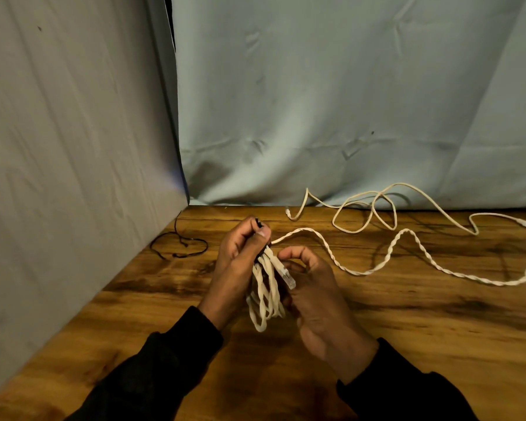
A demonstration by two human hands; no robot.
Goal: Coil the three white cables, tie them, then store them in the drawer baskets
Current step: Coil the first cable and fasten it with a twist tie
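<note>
Above the wooden tabletop (377,329), where two loose white cables (407,259) sprawl at right, the left hand (234,268) grips a coiled white cable (264,293), its fingers pinching a black tie (258,223), while the right hand (316,296) curls beside it.

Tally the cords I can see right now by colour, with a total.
White cables: 3, namely the coiled bundle in the hands, a twisted cable and a loose cable on the table.
Black cords: 1, the thin cord near the left wall.
Total: 4

Wood table (407,344) w/ grey cloth backdrop (346,101).
</note>
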